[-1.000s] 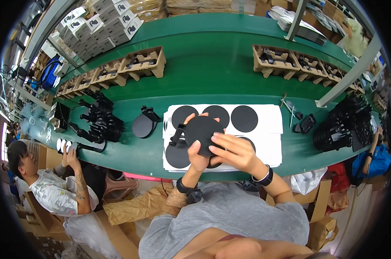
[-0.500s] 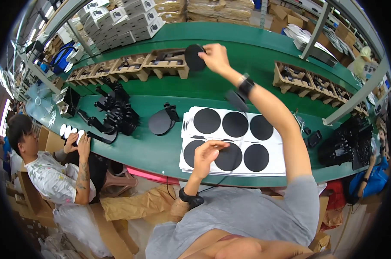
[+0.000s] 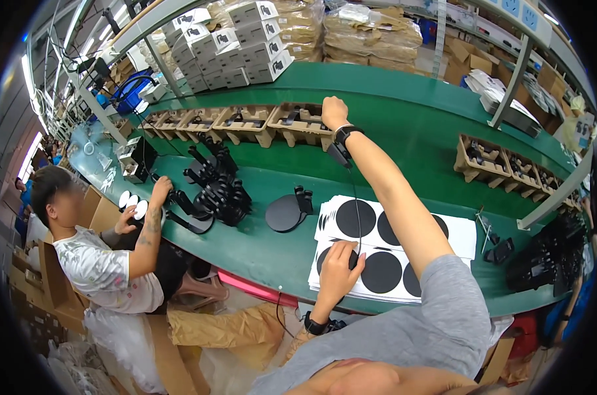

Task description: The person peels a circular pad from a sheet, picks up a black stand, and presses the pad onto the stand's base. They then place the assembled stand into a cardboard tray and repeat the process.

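Sheets [image 3: 443, 230] with black discs [image 3: 381, 271] lie stacked near, right; thin, light, floppy, best peeled at an edge. Left hand [image 3: 338, 266] presses flat, fingers spread, gripping nothing. Right hand [image 3: 333, 112], clenched, reaches the far cardboard tray [image 3: 298, 125].

Single head-worn fisheye view looks steeply down and forward from above the person's shoulders onto the green bench [image 3: 404, 125], near enough that both forearms enter from the lower edge, straight lines bowing toward the dark rim.
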